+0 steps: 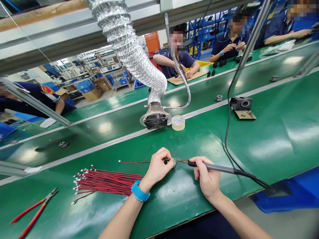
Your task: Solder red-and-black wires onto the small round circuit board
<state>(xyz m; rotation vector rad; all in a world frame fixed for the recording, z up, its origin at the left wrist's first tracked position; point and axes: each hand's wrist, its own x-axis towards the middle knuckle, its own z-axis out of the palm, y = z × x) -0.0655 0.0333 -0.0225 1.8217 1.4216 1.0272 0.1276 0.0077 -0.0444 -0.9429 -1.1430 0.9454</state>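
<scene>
No text, label, brand, number or sign is showing clearly enough to read. A red and yellow badge (47, 89) is sitting on a co-worker's sleeve at about 10 o'clock, but whatever is on it is staying too small and blurred to make out.

Bare green bench (274, 132) rightward — wire bundle (107, 182) and pliers (35, 209) crowd left.

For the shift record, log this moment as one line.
left hand: pinching small part and red wire | right hand: holding soldering iron, tip at part | wire bundle left on bench
</scene>
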